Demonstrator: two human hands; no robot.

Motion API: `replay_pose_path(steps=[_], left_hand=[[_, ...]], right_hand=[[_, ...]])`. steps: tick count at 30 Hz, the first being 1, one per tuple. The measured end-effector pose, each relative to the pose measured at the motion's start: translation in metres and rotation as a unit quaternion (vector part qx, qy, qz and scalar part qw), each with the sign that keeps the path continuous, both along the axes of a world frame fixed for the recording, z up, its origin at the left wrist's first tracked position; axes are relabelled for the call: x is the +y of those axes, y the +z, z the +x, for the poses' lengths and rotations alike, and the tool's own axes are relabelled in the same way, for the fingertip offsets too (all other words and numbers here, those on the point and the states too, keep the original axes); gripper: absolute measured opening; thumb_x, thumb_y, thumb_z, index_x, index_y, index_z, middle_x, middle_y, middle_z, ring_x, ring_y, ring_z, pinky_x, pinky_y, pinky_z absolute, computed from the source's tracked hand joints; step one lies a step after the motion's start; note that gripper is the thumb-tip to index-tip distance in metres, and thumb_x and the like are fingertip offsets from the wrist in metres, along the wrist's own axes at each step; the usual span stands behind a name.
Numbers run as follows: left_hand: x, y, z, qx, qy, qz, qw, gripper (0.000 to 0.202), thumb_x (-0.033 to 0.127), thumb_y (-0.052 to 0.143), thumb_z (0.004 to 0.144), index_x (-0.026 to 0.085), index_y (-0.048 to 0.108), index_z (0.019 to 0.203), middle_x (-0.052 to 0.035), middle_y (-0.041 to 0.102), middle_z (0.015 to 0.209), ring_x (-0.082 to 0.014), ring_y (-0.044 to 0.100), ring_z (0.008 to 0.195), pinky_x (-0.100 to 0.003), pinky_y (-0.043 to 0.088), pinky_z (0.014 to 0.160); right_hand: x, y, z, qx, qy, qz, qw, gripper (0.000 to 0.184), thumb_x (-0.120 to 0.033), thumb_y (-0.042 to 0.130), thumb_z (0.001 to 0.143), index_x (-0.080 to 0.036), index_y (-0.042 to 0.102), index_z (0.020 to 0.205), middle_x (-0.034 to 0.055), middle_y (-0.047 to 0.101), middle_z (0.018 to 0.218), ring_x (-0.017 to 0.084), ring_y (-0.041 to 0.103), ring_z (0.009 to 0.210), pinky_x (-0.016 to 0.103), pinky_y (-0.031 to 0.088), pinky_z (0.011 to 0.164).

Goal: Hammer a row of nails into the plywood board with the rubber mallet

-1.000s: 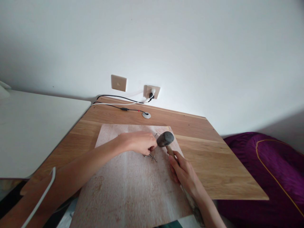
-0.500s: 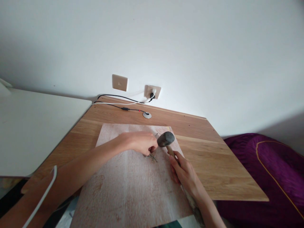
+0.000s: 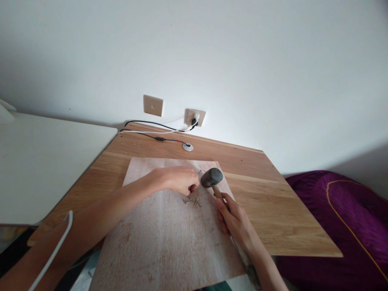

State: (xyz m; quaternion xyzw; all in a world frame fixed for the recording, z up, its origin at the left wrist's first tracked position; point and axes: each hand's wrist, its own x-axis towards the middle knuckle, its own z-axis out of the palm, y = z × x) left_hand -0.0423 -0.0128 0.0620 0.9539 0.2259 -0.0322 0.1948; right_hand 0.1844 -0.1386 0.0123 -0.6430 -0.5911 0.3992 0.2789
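While the wooden handle of a mallet (image 3: 217,193) is clamped tight in the right hand (image 3: 236,222), the dark head of the mallet (image 3: 211,178) is held up just beside the left hand (image 3: 182,181). The fingers of the left hand (image 3: 194,188) are bent down, but whether they are pinched on something cannot be told. A small heap of nails (image 3: 191,201) is seen on a pale board (image 3: 163,242), just below those fingers, and the board is laid on a wooden table (image 3: 273,210). A black cord (image 3: 168,140) and a white cord (image 3: 157,131) are run near a wall socket (image 3: 194,117). A purple beanbag (image 3: 333,226) is seen to the right, and a white desk (image 3: 45,169) to the left.
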Motion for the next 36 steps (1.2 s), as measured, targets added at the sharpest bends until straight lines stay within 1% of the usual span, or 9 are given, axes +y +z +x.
replay_pose_path(steps=[5,9,14,17,21,24,28,33,36], left_hand=[[0.000,0.002,0.000,0.003,-0.002,0.001,1.000,0.019,0.004,0.068,0.076,0.020,0.077,0.078,-0.0013,0.075,0.078,-0.0160,0.063,0.071,-0.028,0.038,0.060],[0.000,0.000,-0.001,0.001,0.004,0.009,1.000,0.016,0.006,0.070,0.076,0.020,0.076,0.078,-0.0013,0.075,0.078,-0.0161,0.062,0.070,-0.028,0.037,0.060],[-0.001,0.001,-0.001,0.006,0.007,0.012,1.000,0.014,0.006,0.070,0.075,0.020,0.073,0.075,-0.0015,0.073,0.078,-0.0169,0.062,0.072,-0.029,0.038,0.061],[-0.002,0.003,0.000,0.000,0.007,0.012,1.000,0.012,0.008,0.072,0.075,0.019,0.073,0.079,-0.0023,0.073,0.085,-0.0176,0.063,0.077,-0.028,0.041,0.064],[-0.003,0.002,0.001,-0.026,0.006,0.005,1.000,0.018,0.007,0.069,0.076,0.020,0.073,0.087,-0.0030,0.074,0.089,-0.0184,0.065,0.079,-0.028,0.042,0.065],[-0.005,0.000,0.003,-0.056,-0.011,-0.007,0.998,0.023,0.004,0.067,0.077,0.020,0.074,0.091,-0.0024,0.075,0.089,-0.0181,0.066,0.080,-0.027,0.043,0.067],[-0.008,-0.004,0.007,-0.074,-0.050,-0.017,0.996,0.027,0.001,0.064,0.079,0.022,0.075,0.093,-0.0016,0.075,0.089,-0.0176,0.066,0.079,-0.027,0.043,0.067],[-0.007,-0.009,0.009,-0.068,-0.043,-0.010,0.997,0.022,0.002,0.065,0.080,0.021,0.075,0.086,-0.0021,0.074,0.086,-0.0173,0.065,0.077,-0.028,0.042,0.065],[-0.006,-0.010,0.009,-0.060,-0.039,-0.009,0.997,0.020,0.003,0.065,0.079,0.020,0.073,0.082,-0.0021,0.073,0.084,-0.0168,0.064,0.075,-0.028,0.042,0.065]], right_hand=[[0.001,0.002,0.000,-0.014,0.010,0.014,1.000,0.048,-0.060,0.045,0.102,-0.018,0.060,0.118,-0.0085,0.050,0.050,0.012,0.050,0.038,0.022,0.038,0.040],[0.000,0.003,-0.001,-0.012,0.007,0.012,1.000,0.046,-0.060,0.045,0.102,-0.018,0.059,0.115,-0.0085,0.050,0.052,0.012,0.050,0.038,0.022,0.038,0.039],[0.000,0.001,-0.001,-0.009,0.008,0.001,1.000,0.047,-0.059,0.043,0.103,-0.018,0.056,0.120,-0.0090,0.050,0.052,0.012,0.050,0.038,0.021,0.038,0.037],[0.001,0.000,0.000,-0.006,0.010,0.001,1.000,0.047,-0.059,0.043,0.103,-0.018,0.056,0.121,-0.0095,0.049,0.052,0.012,0.049,0.037,0.021,0.037,0.037],[0.001,-0.001,0.000,0.004,0.002,0.002,1.000,0.046,-0.061,0.046,0.101,-0.019,0.058,0.116,-0.0092,0.050,0.053,0.011,0.049,0.037,0.021,0.037,0.037],[0.000,0.000,-0.001,0.003,0.002,0.006,1.000,0.045,-0.062,0.047,0.101,-0.020,0.058,0.111,-0.0091,0.049,0.053,0.011,0.049,0.037,0.021,0.037,0.037],[0.000,0.003,-0.002,0.005,0.000,0.003,1.000,0.045,-0.063,0.047,0.100,-0.020,0.058,0.110,-0.0090,0.049,0.055,0.011,0.048,0.037,0.021,0.037,0.037],[0.001,0.003,-0.002,0.009,-0.002,0.005,1.000,0.045,-0.064,0.050,0.100,-0.021,0.060,0.107,-0.0082,0.050,0.053,0.011,0.048,0.038,0.021,0.037,0.038],[0.000,0.002,-0.002,0.019,-0.003,0.002,1.000,0.045,-0.064,0.050,0.100,-0.021,0.059,0.109,-0.0087,0.049,0.054,0.011,0.048,0.038,0.021,0.036,0.037]])
